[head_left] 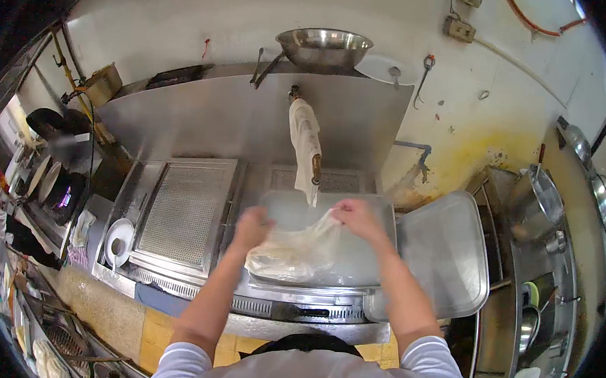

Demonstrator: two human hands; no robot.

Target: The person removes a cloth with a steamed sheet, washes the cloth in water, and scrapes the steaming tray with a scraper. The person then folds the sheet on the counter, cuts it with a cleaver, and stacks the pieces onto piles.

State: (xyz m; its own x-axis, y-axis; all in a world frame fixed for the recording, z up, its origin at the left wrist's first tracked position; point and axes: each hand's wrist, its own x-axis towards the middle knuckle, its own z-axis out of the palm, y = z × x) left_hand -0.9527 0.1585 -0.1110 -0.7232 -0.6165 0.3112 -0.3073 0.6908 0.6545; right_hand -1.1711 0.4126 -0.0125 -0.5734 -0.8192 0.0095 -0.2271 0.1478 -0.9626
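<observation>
A thin, off-white cloth lies bunched over the pale, hazy surface of a rectangular steamer tray in front of me. My right hand is closed on the cloth's upper right edge and lifts that corner. My left hand is at the cloth's upper left side; motion blurs its fingers, so their grip on the cloth is unclear. Above both hands, a white cloth is draped over a faucet, its lower end hanging over the tray.
Left of the tray is a perforated metal panel, with a white plate beside it. A large translucent tray leans at right. A steel bowl sits on the back ledge. Another person stands far left near a lit burner.
</observation>
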